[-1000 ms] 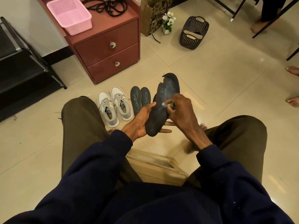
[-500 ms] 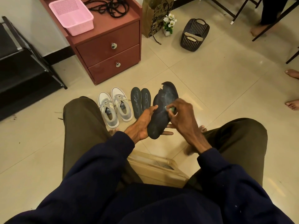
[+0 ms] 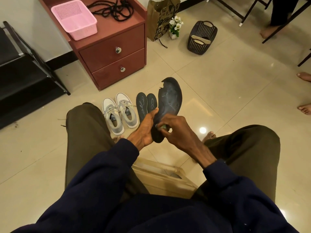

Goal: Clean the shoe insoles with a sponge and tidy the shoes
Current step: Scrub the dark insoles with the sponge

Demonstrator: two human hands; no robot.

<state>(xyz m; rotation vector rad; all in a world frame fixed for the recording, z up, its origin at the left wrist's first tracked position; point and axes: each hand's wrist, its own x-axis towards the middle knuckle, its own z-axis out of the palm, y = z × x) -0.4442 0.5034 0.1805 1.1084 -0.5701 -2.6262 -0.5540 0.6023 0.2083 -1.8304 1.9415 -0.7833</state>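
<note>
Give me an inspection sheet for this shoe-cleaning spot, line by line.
Surface: glossy beige tile floor, with glare spots.
Job's things: worn black foam insole, chipped near the toe, held up; small green sponge at its heel end; two dark insoles and pair of grey-and-white sneakers side by side on the floor.
Clutter: pink plastic basket on the red-brown two-drawer cabinet; black plastic basket, brown paper bag and white potted flowers on the floor.
Hands: left hand grips the held insole's edge; right hand pinches the sponge.
Cables: black cord lying on the cabinet top.
Surroundings: black rack; other people's bare feet.
</note>
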